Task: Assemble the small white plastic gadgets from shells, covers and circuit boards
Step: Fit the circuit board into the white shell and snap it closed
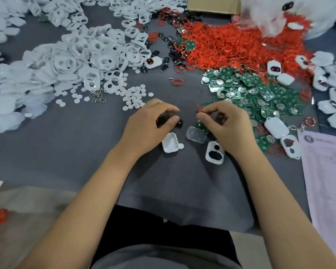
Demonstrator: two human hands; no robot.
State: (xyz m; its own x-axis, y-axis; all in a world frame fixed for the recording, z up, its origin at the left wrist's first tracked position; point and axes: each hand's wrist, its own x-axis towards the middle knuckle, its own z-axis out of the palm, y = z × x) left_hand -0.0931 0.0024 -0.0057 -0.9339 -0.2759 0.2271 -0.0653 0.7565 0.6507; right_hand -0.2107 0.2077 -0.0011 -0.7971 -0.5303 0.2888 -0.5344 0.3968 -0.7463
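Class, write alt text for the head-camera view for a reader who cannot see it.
A person's left hand grips a black part while the right hand pinches a red ring above white shells on a grey table. Heaps of white covers, red rings and green circuit boards surround them.

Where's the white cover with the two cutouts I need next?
In the head view, the white cover lies on the grey table just under the right hand, right of the clear shell.

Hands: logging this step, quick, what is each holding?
Left hand: grips a small black rounded part.
Right hand: pinches a thin red ring.
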